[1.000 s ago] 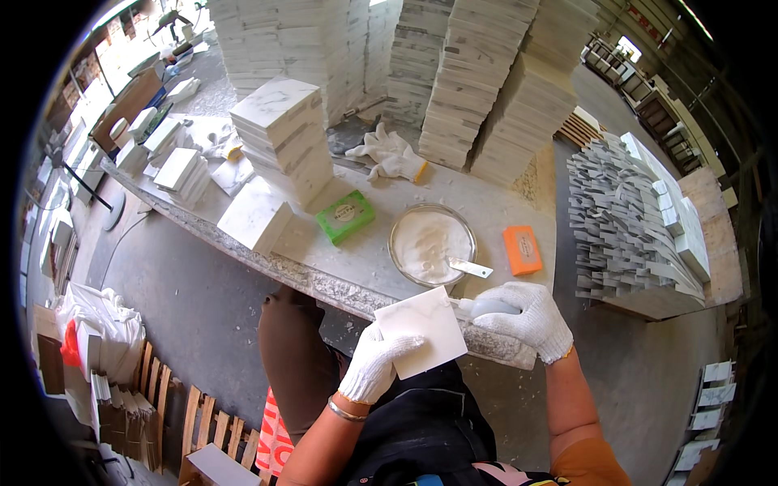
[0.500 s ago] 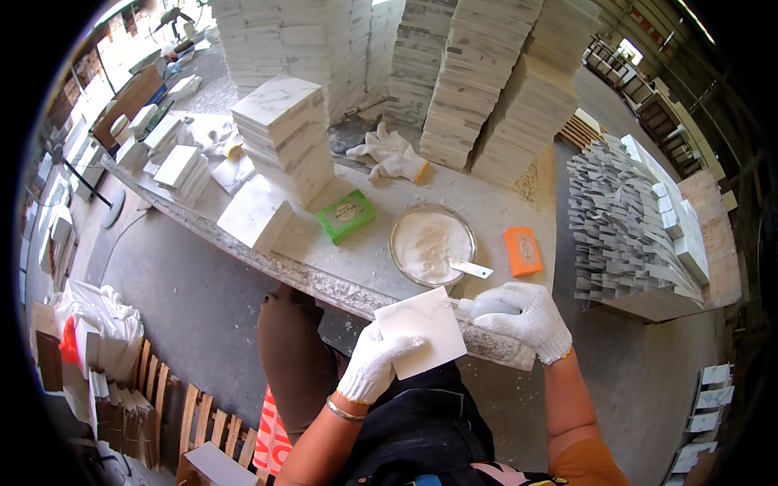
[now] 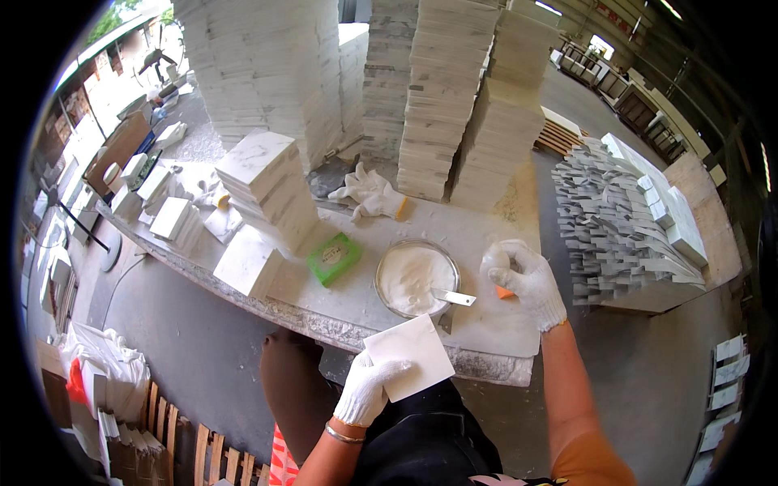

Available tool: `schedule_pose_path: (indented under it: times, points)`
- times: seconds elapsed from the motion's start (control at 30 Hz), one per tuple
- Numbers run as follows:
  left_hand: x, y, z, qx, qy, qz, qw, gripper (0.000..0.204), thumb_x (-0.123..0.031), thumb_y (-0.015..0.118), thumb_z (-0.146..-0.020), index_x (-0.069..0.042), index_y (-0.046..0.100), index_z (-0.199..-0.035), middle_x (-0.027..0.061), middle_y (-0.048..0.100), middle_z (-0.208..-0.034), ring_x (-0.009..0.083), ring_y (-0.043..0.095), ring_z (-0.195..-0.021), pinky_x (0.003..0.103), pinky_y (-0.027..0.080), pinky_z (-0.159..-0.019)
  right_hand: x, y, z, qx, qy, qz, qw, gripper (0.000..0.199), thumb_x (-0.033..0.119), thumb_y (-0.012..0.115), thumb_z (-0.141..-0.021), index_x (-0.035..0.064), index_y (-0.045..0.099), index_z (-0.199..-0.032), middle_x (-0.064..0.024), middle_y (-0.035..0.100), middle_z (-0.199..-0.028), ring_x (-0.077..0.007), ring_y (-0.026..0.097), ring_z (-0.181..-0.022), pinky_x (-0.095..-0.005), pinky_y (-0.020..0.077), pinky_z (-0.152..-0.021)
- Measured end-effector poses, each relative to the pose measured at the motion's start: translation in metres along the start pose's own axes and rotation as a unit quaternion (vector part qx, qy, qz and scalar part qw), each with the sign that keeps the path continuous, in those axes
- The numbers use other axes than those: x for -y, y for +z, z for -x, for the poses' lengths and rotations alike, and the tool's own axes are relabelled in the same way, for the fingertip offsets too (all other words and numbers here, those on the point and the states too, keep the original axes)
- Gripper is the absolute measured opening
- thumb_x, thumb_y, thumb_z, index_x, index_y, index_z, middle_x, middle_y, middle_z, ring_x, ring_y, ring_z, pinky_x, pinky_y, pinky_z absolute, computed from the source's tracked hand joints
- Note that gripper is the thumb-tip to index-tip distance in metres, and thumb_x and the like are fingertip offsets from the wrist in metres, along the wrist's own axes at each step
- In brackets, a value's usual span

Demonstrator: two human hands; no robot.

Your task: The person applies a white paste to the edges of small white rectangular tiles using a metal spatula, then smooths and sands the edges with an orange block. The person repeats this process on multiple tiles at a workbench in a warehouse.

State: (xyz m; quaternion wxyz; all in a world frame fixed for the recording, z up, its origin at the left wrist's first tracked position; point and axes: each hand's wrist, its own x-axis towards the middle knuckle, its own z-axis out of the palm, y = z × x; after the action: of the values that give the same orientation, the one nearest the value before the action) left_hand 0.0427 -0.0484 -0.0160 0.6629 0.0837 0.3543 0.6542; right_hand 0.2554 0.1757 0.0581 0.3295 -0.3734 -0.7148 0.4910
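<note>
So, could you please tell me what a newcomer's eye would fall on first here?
Probably the tall stacks of pale slabs at the far side of the table. Next, perhaps, the bright green block, left of the bowl, and the square white tile in the left hand at the near edge.

Daylight glares at upper left; edges bend toward blackness.

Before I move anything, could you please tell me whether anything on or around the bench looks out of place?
The pile of thin pieces right of the bench looks askew: its pieces jut out unevenly. At least one unworn white glove lies on the bench near the tall stacks, perhaps left there.
</note>
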Motion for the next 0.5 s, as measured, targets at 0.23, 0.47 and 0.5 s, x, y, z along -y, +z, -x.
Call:
schedule_pose_path:
  times: [0.23,0.47,0.5]
  points:
    - [-0.008,0.004,-0.009,0.001,0.007,-0.010,1.000,0.051,0.000,0.072,-0.087,0.006,0.059,-0.136,0.0108,0.071,-0.121,0.0189,0.071,-0.104,0.033,0.058,-0.091,-0.065,0.009,-0.071,-0.016,-0.003,0.130,0.991,0.031,0.012,0.082,-0.083,0.0070,0.073,-0.113,-0.0085,0.074,-0.106,-0.0195,0.070,-0.096,-0.0322,0.0552,-0.089]
    - [-0.016,0.004,-0.017,-0.012,0.011,-0.014,1.000,0.050,0.000,0.072,-0.088,0.005,0.059,-0.136,0.0096,0.071,-0.120,0.0182,0.070,-0.104,0.033,0.058,-0.091,-0.109,0.010,-0.092,0.065,0.059,0.198,0.976,0.026,0.013,0.076,-0.084,0.0085,0.070,-0.109,-0.0089,0.076,-0.108,-0.0225,0.072,-0.100,-0.0357,0.0556,-0.086]
    - [-0.017,0.005,-0.017,-0.015,0.012,-0.015,1.000,0.050,0.000,0.072,-0.088,0.005,0.059,-0.135,0.0096,0.071,-0.120,0.0183,0.070,-0.104,0.033,0.058,-0.091,-0.109,0.010,-0.093,0.074,0.059,0.174,0.980,0.030,0.014,0.076,-0.083,0.0096,0.070,-0.113,-0.0105,0.075,-0.110,-0.0245,0.071,-0.102,-0.0366,0.0554,-0.088]
